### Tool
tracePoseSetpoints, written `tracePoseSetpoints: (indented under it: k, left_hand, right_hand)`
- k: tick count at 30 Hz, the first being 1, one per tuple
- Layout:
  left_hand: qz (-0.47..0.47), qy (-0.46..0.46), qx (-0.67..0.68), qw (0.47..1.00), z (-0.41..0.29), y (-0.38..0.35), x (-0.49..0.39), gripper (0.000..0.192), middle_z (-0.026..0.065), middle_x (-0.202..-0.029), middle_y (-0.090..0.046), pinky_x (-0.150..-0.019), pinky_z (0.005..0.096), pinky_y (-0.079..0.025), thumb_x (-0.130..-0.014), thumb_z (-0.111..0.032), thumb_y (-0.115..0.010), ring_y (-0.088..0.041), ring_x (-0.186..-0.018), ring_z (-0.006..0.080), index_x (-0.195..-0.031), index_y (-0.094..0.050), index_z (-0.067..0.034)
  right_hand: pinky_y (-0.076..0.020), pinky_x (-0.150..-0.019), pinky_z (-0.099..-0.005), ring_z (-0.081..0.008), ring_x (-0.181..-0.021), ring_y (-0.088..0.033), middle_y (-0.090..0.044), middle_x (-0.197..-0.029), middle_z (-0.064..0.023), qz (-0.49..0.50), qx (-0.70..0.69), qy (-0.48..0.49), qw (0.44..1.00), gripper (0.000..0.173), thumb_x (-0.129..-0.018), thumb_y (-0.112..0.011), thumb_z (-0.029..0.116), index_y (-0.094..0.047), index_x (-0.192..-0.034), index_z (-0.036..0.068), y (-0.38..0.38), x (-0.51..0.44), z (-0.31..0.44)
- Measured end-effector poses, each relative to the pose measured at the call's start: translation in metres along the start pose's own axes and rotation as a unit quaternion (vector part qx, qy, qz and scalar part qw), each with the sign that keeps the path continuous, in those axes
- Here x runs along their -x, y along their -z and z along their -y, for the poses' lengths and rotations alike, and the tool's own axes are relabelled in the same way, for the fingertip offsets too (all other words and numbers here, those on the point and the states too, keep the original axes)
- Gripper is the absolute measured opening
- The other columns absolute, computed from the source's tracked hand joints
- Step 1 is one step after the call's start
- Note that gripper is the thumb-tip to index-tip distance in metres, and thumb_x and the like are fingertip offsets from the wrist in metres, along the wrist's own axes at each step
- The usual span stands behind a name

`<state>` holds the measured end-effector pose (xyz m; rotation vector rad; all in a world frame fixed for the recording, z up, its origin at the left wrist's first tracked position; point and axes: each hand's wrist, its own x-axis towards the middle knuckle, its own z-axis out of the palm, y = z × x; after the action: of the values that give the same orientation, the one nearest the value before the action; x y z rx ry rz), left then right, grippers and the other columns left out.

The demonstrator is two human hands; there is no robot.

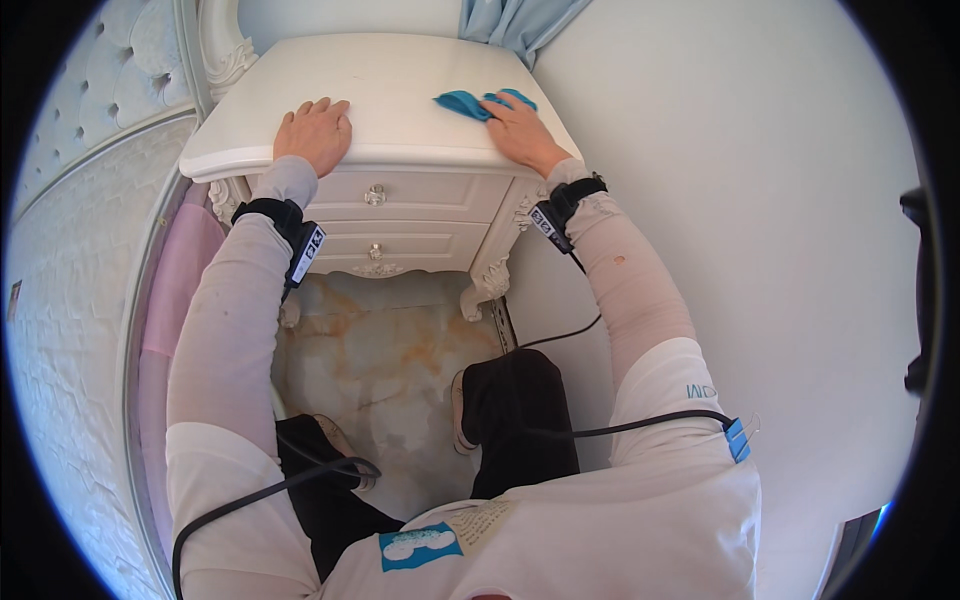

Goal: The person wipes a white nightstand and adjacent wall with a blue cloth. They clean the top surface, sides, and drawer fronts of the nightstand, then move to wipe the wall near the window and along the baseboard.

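Before me stands a white nightstand (397,71) with two drawers, glass-like knobs and carved legs. My left hand (316,135) rests palm down on its top near the front edge, fingers slightly spread and nothing under them that I can see. Towards the right side of the top, my right hand (521,133) grips a crumpled blue cloth (461,105) against the surface. Part of the cloth is hidden beneath the fingers. The upper drawer knob (375,195) sits below and between my hands, and both drawers are closed.
A bed with a pale quilted mattress (75,315) and tufted headboard (112,82) is on the left. A white wall (735,187) runs along the right. Behind the nightstand hangs a blue curtain (499,26). Black cables (637,424) run along my arms above the marbled floor (367,360).
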<state>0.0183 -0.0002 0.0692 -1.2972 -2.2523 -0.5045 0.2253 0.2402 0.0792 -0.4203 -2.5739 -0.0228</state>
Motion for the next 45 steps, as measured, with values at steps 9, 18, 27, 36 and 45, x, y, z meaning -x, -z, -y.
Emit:
tracePoseSetpoints:
  k: [9,18,27,36,45]
  left_hand:
    - [-0.005,0.005,0.003,1.000,0.001,0.004,0.001,0.039,0.0092,-0.127,-0.056,-0.100,0.0444,-0.037,-0.090,-0.027,-0.037,-0.049,-0.121,0.0271,-0.119,-0.059,-0.012]
    - [0.019,-0.002,0.017,1.000,0.000,0.014,0.001,0.042,0.0128,-0.133,-0.053,-0.102,0.0406,-0.037,-0.091,-0.027,-0.037,-0.047,-0.125,0.0276,-0.123,-0.059,-0.013]
    - [0.005,0.001,0.022,1.000,0.003,0.017,0.004,0.042,0.0138,-0.130,-0.055,-0.103,0.0405,-0.036,-0.091,-0.026,-0.037,-0.048,-0.124,0.0276,-0.124,-0.060,-0.013]
    - [0.101,0.029,0.244,0.964,0.031,0.012,-0.013,0.041,0.0127,-0.137,-0.050,-0.109,0.0365,-0.030,-0.095,-0.031,-0.042,-0.041,-0.131,0.0255,-0.131,-0.055,-0.014]
    - [-0.076,-0.190,0.253,0.946,-0.113,0.004,-0.050,0.053,0.0217,-0.142,-0.039,-0.112,0.0398,-0.026,-0.095,-0.037,-0.051,-0.034,-0.134,0.0354,-0.139,-0.041,-0.009]
  right_hand:
    - [-0.0304,-0.104,-0.0466,-0.0389,-0.121,-0.043,-0.051,-0.132,-0.0181,-0.033,-0.045,0.100,0.993,0.039,-0.088,-0.043,0.024,-0.061,-0.119,0.009,-0.023,-0.024,0.069]
    - [-0.0258,-0.110,-0.0512,-0.0360,-0.136,-0.030,-0.033,-0.149,-0.0077,0.117,-0.025,-0.015,0.993,0.046,-0.091,-0.039,0.034,-0.048,-0.135,0.027,-0.013,-0.054,0.052]
    - [-0.0215,-0.112,-0.0468,-0.0422,-0.135,-0.029,-0.033,-0.148,-0.0175,0.060,0.021,-0.114,0.991,0.048,-0.092,-0.040,0.037,-0.049,-0.135,0.018,0.033,0.016,-0.039]
    - [-0.0410,-0.097,-0.0331,-0.0301,-0.113,-0.057,-0.061,-0.120,-0.0200,-0.278,-0.478,-0.116,0.825,0.040,-0.093,-0.051,0.029,-0.060,-0.118,-0.001,0.036,0.010,0.024]
    - [-0.0438,-0.087,-0.0447,-0.0350,-0.097,-0.062,-0.068,-0.099,-0.0174,-0.076,0.009,-0.179,0.981,0.032,-0.075,-0.051,0.015,-0.068,-0.101,0.008,0.034,0.026,-0.008]
